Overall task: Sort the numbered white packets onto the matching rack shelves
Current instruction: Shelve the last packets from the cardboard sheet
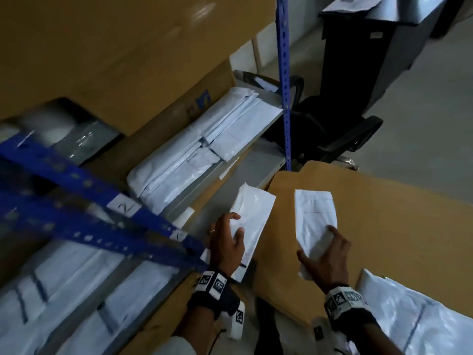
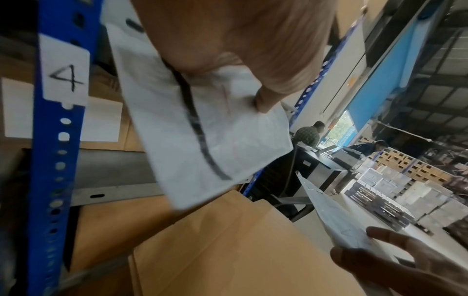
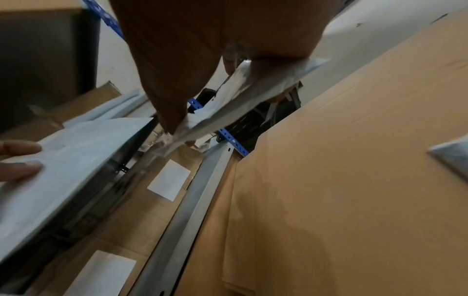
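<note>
My left hand (image 1: 228, 242) grips a white packet (image 1: 252, 216) beside the blue rack's front post. In the left wrist view that packet (image 2: 202, 140) carries a thick black stroke, and a tag marked 4 (image 2: 65, 70) is stuck on the post (image 2: 54, 160). My right hand (image 1: 327, 254) pinches a second white packet (image 1: 314, 219) over a brown cardboard flap (image 1: 384, 226). In the right wrist view the thumb and fingers clamp this crumpled packet (image 3: 248, 94). A stack of white packets (image 1: 204, 147) lies on the shelf just above the left hand.
More packets (image 1: 76, 290) lie on the lower shelf at the bottom left, and a loose pile (image 1: 422, 319) sits at the bottom right. Blue rack beams (image 1: 84, 201) cross the left side. A black office chair (image 1: 327, 129) and dark desk (image 1: 358, 60) stand beyond the rack.
</note>
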A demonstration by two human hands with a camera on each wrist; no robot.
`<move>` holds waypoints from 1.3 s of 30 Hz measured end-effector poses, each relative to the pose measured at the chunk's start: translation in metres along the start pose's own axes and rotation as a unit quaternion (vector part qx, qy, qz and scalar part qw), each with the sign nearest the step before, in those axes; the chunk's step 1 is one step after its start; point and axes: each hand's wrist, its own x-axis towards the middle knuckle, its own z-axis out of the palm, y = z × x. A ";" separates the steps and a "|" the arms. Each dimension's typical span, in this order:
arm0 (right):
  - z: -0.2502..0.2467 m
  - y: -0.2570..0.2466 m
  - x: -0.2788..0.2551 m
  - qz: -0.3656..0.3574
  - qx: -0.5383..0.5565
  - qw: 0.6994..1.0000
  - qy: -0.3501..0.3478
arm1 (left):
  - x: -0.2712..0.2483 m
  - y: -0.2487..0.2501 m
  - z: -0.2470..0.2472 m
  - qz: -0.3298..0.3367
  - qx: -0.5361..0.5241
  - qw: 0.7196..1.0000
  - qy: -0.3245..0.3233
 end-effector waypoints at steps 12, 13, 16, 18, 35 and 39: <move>0.199 -0.039 0.182 -0.016 0.011 1.000 0.009 | 0.193 -0.131 0.085 -0.091 0.095 0.991 0.032; 0.213 -0.040 0.195 -0.019 0.015 1.000 0.016 | 0.198 -0.143 0.091 -0.089 0.112 0.989 0.040; 0.250 -0.044 0.228 -0.026 0.012 0.999 0.026 | 0.209 -0.176 0.107 -0.070 0.122 0.989 0.056; 0.270 -0.045 0.243 -0.029 0.011 0.999 0.023 | 0.215 -0.196 0.117 -0.084 0.138 0.985 0.052; 0.315 -0.027 0.289 -0.161 -0.365 0.915 -0.065 | 0.189 -0.229 0.162 -0.071 0.190 0.978 0.041; 0.327 -0.032 0.298 -0.180 -0.379 0.905 -0.069 | 0.187 -0.232 0.157 -0.082 0.196 0.976 0.056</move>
